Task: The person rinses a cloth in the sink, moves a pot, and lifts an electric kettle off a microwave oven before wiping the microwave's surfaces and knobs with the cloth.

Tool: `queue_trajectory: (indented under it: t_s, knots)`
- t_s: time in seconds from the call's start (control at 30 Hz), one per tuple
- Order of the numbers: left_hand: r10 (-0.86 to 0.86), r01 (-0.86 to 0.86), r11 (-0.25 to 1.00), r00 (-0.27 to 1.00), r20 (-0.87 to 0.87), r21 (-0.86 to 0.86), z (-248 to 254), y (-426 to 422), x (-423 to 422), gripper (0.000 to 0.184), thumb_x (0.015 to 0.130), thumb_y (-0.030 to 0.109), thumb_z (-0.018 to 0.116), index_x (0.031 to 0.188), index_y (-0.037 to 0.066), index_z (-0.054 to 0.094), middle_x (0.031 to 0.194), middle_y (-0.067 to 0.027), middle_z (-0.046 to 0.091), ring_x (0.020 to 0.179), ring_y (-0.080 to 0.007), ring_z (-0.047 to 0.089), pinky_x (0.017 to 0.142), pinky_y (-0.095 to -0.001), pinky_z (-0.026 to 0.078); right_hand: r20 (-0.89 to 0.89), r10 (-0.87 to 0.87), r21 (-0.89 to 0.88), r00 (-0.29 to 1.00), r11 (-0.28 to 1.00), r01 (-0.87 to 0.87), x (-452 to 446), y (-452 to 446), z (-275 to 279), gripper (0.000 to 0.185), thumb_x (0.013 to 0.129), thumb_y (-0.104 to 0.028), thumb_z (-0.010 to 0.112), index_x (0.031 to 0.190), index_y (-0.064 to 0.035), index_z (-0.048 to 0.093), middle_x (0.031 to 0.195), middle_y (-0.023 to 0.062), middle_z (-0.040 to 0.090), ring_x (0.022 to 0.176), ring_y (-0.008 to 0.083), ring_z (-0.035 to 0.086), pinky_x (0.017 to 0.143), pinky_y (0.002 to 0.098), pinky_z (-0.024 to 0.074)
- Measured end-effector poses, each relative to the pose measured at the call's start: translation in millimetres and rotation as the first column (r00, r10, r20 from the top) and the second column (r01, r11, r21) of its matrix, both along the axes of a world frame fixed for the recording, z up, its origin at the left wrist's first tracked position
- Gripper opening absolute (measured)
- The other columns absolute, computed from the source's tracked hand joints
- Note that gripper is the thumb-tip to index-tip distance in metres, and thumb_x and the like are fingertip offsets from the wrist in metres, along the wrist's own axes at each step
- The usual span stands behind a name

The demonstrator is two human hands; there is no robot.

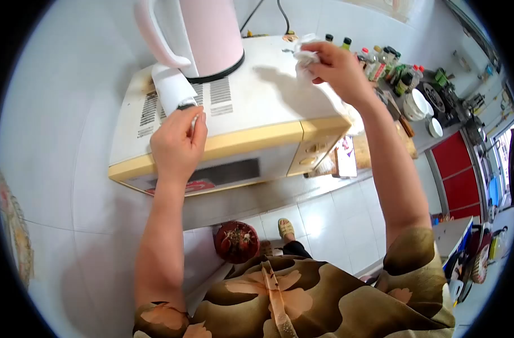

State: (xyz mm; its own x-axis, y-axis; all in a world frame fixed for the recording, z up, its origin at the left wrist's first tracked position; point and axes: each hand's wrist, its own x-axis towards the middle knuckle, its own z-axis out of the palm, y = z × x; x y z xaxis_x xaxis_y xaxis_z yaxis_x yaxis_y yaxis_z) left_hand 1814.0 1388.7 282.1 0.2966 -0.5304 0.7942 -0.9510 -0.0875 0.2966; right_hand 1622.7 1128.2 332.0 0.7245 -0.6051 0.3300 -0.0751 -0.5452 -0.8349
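"You're closer. What's the left hand (178, 138) doing?"

"Its thumb and fingers are pinched together on the dark end of a smooth, white, tapering piece (172, 87). That lies just past the knuckles; I can't tell what it is."

"And the right hand (338, 70)?"

"Higher up, well apart from the left, fingertips closed on a soft, crumpled white wad (307, 53). Tissue or cloth, I can't say. So that's 2 hands, both full."

"What's below them?"

"A boxy microwave oven (251, 107) with a white top, slotted vents and cream-yellow front edging. There are 2 yellow knobs (310, 154) on its front, below the right hand."

"And the pink one?"

"A tall, pink kettle (215, 36) with a dark base, standing on the oven just beyond the left hand. The white piece reaches up to the foot of its handle; touching or not, I can't tell."

"Farther off?"

"Past the right hand, a cluster of bottles (378, 65) with coloured caps. Farther out that way, white bowls (416, 105), then glossy red cabinet doors (451, 158)."
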Motion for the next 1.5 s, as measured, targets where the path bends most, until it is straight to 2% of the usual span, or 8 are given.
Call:
queue_trajectory:
  t_s: [0.07, 0.2, 0.57, 0.77, 1.03, 1.17, 1.3, 1.5]
  knots:
    - [0.02, -0.02, 1.0, 1.0, 0.011, 0.005, 1, -1, 1, 0.011, 0.086, 0.005, 0.066, 0.096, 0.004, 0.07, 0.074, -0.0091, 0.063, 0.055, -0.0197, 0.055, 0.053, -0.0307, 0.044, -0.215, -0.193, -0.461, 0.957, 0.884, 0.075, 31, -28, -7, 0.028, 0.083, -0.003, 0.058, 0.109, -0.0004, 0.069, 0.104, 0.0173, 0.068, 0.089, 0.0314, 0.066, 0.085, 0.0365, 0.0526]
    - [0.07, -0.07, 0.997, 0.998, -0.008, -0.026, 3, -2, 0, 0.012, 0.081, 0.007, 0.069, 0.093, 0.007, 0.07, 0.07, -0.007, 0.061, 0.053, -0.0219, 0.056, 0.051, -0.034, 0.045, -0.204, -0.111, -0.736, 0.973, 0.672, -0.078, 57, -89, -21, 0.022, 0.079, -0.002, 0.057, 0.097, 0.0008, 0.071, 0.107, 0.017, 0.068, 0.097, 0.0347, 0.064, 0.087, 0.0414, 0.0511]
    - [0.122, -0.122, 0.993, 0.991, 0.045, -0.007, 7, -1, 1, 0.019, 0.078, -0.001, 0.069, 0.096, 0.004, 0.07, 0.066, -0.0054, 0.058, 0.051, -0.0187, 0.054, 0.047, -0.0301, 0.042, -0.367, 0.047, -0.716, 0.929, 0.624, -0.314, 76, -90, -18, 0.013, 0.078, -0.003, 0.063, 0.09, 0.0, 0.068, 0.094, 0.0162, 0.065, 0.089, 0.036, 0.063, 0.079, 0.0425, 0.0512]
    - [0.134, -0.134, 0.991, 0.991, -0.009, -0.021, 7, -2, -3, 0.019, 0.078, -0.002, 0.068, 0.096, 0.003, 0.07, 0.067, -0.0064, 0.058, 0.051, -0.0198, 0.053, 0.047, -0.0307, 0.042, -0.243, -0.085, -0.726, 0.966, 0.677, -0.123, 83, -139, -29, 0.008, 0.079, -0.005, 0.062, 0.083, -0.0006, 0.067, 0.09, 0.0158, 0.064, 0.083, 0.0371, 0.063, 0.074, 0.0453, 0.0509]
    - [0.144, -0.144, 0.989, 0.989, 0.015, -0.025, 8, -2, -3, 0.02, 0.077, -0.003, 0.067, 0.096, 0.003, 0.07, 0.066, -0.0064, 0.057, 0.05, -0.0196, 0.051, 0.047, -0.0309, 0.041, -0.309, 0.13, -0.666, 0.942, 0.677, -0.312, 69, -116, -12, 0.008, 0.078, -0.005, 0.062, 0.083, 0.0004, 0.066, 0.089, 0.0173, 0.065, 0.081, 0.0373, 0.064, 0.073, 0.0433, 0.0514]
    - [0.154, -0.154, 0.988, 0.988, 0.02, -0.025, 9, -1, -4, 0.02, 0.077, -0.002, 0.067, 0.096, 0.002, 0.07, 0.066, -0.0063, 0.056, 0.051, -0.0189, 0.051, 0.047, -0.0305, 0.04, -0.262, -0.123, -0.694, 0.957, 0.713, -0.098, 106, -122, -25, 0.007, 0.079, -0.004, 0.063, 0.083, 0.0023, 0.065, 0.088, 0.0178, 0.063, 0.083, 0.0385, 0.062, 0.075, 0.0432, 0.0497]
    - [0.142, -0.142, 0.989, 0.99, 0.001, -0.029, 9, -1, -3, 0.021, 0.076, -0.002, 0.067, 0.097, 0.002, 0.07, 0.065, -0.0062, 0.056, 0.05, -0.0185, 0.05, 0.047, -0.0299, 0.04, -0.325, 0.168, -0.632, 0.931, 0.694, -0.346, 91, -77, -11, 0.008, 0.081, -0.005, 0.064, 0.085, 0.002, 0.065, 0.097, 0.016, 0.063, 0.085, 0.0376, 0.062, 0.075, 0.0429, 0.0508]
    - [0.14, -0.14, 0.99, 0.99, -0.014, -0.031, 7, 0, -3, 0.022, 0.076, -0.003, 0.066, 0.097, 0.002, 0.07, 0.065, -0.0058, 0.056, 0.049, -0.0171, 0.049, 0.046, -0.0288, 0.039, -0.3, -0.036, -0.711, 0.953, 0.674, -0.199, 133, -141, -30, 0.013, 0.081, -0.003, 0.062, 0.092, 0.0021, 0.066, 0.102, 0.0144, 0.065, 0.089, 0.0347, 0.064, 0.081, 0.0406, 0.0512]
